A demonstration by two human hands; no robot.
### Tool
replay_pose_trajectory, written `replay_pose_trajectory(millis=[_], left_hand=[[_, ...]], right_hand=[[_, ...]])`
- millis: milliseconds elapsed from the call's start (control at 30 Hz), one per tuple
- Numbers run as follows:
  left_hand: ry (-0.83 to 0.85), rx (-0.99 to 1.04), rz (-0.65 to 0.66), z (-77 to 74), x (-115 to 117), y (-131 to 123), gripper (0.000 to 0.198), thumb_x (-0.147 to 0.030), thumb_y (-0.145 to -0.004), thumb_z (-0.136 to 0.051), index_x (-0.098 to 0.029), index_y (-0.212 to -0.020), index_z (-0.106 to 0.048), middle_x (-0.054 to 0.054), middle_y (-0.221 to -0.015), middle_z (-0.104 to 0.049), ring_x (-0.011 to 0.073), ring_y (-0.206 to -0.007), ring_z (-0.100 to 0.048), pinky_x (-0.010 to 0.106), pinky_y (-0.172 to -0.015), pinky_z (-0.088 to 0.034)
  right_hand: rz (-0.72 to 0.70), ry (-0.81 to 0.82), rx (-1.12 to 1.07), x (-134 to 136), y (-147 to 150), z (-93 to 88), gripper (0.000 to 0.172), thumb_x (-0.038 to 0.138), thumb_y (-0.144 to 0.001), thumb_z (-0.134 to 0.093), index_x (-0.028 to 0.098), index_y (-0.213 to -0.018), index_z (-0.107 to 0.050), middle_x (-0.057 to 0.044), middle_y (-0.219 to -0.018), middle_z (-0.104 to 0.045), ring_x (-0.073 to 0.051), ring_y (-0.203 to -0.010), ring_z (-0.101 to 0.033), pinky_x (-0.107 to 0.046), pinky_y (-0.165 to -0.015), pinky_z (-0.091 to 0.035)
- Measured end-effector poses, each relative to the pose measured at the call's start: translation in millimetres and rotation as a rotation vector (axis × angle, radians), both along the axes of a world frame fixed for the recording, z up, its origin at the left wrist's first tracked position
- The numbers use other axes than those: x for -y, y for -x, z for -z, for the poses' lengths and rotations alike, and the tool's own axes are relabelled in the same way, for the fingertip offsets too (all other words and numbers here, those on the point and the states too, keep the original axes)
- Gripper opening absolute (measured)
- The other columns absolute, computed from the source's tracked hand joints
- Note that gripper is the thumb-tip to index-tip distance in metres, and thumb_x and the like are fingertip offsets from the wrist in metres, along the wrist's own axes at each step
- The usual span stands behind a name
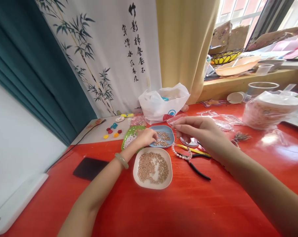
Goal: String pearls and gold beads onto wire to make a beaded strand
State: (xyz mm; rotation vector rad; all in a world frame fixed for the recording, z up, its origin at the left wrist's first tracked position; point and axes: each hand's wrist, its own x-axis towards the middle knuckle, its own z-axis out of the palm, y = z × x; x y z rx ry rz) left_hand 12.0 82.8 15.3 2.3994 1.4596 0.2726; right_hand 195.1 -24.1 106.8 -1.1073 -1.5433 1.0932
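My left hand reaches over the edge between a green tray of white beads and a blue tray. Its fingers are bent together at the gold beads in the blue tray; what they hold is hidden. Just right of that tray, my right hand is raised with thumb and fingertips pinched; anything between them is too fine to make out. Below my hands stands a cream tray of rose-gold beads. A white bead bracelet lies by black-handled pliers and yellow tweezers.
A dark phone lies left of my forearm. Small coloured pieces rest on a pale mat. Behind the trays stands a white plastic bag. Clear packets and a wrapped tub are at the right.
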Motion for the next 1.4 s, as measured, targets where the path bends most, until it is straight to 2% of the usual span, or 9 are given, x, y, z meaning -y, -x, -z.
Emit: replay_pose_trajectory(millis=[167, 333, 400, 533, 633, 700, 833, 1033, 1400], left_hand=[[-0.01, 0.035, -0.016, -1.1, 2, 0, 0.007, -0.018, -0.06, -0.062, -0.02, -0.063, -0.068, 0.003, -0.072, -0.067, 0.0193, -0.071, -0.058, 0.029, -0.069, -0.04], [-0.055, 0.166, -0.094, -1.4, 9, 6, 0.014, -0.025, -0.07, -0.054, -0.017, -0.075, -0.065, 0.005, -0.076, -0.066, 0.0169, -0.07, -0.057, 0.028, -0.068, -0.042], [-0.019, 0.298, -0.113, -2.1, 18, 9, 0.018, -0.028, -0.073, -0.053, -0.014, -0.078, -0.062, 0.006, -0.076, -0.065, 0.0149, -0.068, -0.057, 0.026, -0.065, -0.043], [0.339, 0.897, -0.148, -5.5, 49, 14, 0.024, -0.032, -0.065, -0.065, -0.012, -0.077, -0.06, 0.007, -0.079, -0.065, 0.0129, -0.068, -0.058, 0.024, -0.062, -0.045], [0.548, 1.096, -0.186, -6.8, 73, 14, 0.023, -0.027, -0.058, -0.071, -0.011, -0.072, -0.062, 0.006, -0.073, -0.065, 0.0113, -0.064, -0.058, 0.025, -0.063, -0.046], [0.615, 1.154, -0.198, -5.6, 84, 13, 0.02, -0.023, -0.057, -0.072, -0.012, -0.071, -0.064, 0.005, -0.072, -0.065, 0.0104, -0.064, -0.058, 0.025, -0.066, -0.046], [0.638, 1.207, -0.205, 0.6, 92, 9, 0.017, -0.018, -0.056, -0.072, -0.012, -0.07, -0.066, 0.004, -0.071, -0.066, 0.0097, -0.066, -0.059, 0.025, -0.07, -0.045], [0.57, 1.222, -0.17, 5.0, 96, 6, 0.018, -0.018, -0.055, -0.073, -0.012, -0.069, -0.064, 0.003, -0.071, -0.065, 0.0107, -0.067, -0.058, 0.026, -0.069, -0.045], [0.395, 1.115, -0.057, 3.1, 106, 6, 0.018, -0.019, -0.058, -0.072, -0.013, -0.069, -0.059, 0.001, -0.07, -0.061, 0.0108, -0.068, -0.056, 0.024, -0.066, -0.047]], right_hand=[[-0.064, -0.011, 0.01, -4, 1, 5.5, 0.013, 0.027, -0.072, -0.056, 0.016, -0.07, -0.063, 0.0, -0.056, -0.056, -0.008, -0.048, -0.045, -0.023, -0.046, -0.035], [-0.115, 0.029, 0.027, -2, 3, 10.2, 0.014, 0.026, -0.072, -0.056, 0.016, -0.062, -0.058, 0.0, -0.055, -0.056, -0.007, -0.046, -0.043, -0.023, -0.045, -0.033], [-0.13, 0.063, 0.041, 1, 1, 15.4, 0.015, 0.027, -0.074, -0.055, 0.016, -0.064, -0.059, 0.0, -0.056, -0.057, -0.007, -0.046, -0.044, -0.023, -0.045, -0.034], [-0.13, 0.165, 0.044, 13, 0, 34.8, 0.017, 0.03, -0.075, -0.054, 0.016, -0.066, -0.059, -0.001, -0.059, -0.059, -0.007, -0.045, -0.045, -0.023, -0.044, -0.035], [-0.129, 0.237, 0.023, 20, 6, 51.2, 0.015, 0.026, -0.073, -0.054, 0.016, -0.063, -0.057, -0.001, -0.056, -0.058, -0.007, -0.044, -0.044, -0.022, -0.044, -0.036], [-0.136, 0.249, -0.009, 24, 14, 60.0, 0.016, 0.026, -0.073, -0.052, 0.016, -0.062, -0.056, 0.0, -0.055, -0.057, -0.007, -0.044, -0.045, -0.022, -0.044, -0.035], [-0.121, 0.256, -0.021, 30, 26, 71.2, 0.015, 0.021, -0.07, -0.051, 0.016, -0.055, -0.053, 0.001, -0.051, -0.055, -0.007, -0.044, -0.044, -0.021, -0.043, -0.035], [-0.065, 0.244, -0.016, 34, 24, 79.8, 0.016, 0.02, -0.069, -0.049, 0.016, -0.054, -0.052, 0.001, -0.05, -0.055, -0.007, -0.043, -0.043, -0.02, -0.043, -0.033], [-0.134, 0.463, -0.252, 35, 25, 82.4, 0.016, 0.02, -0.067, -0.05, 0.015, -0.053, -0.054, 0.002, -0.046, -0.053, -0.004, -0.035, -0.04, -0.018, -0.036, -0.03]])
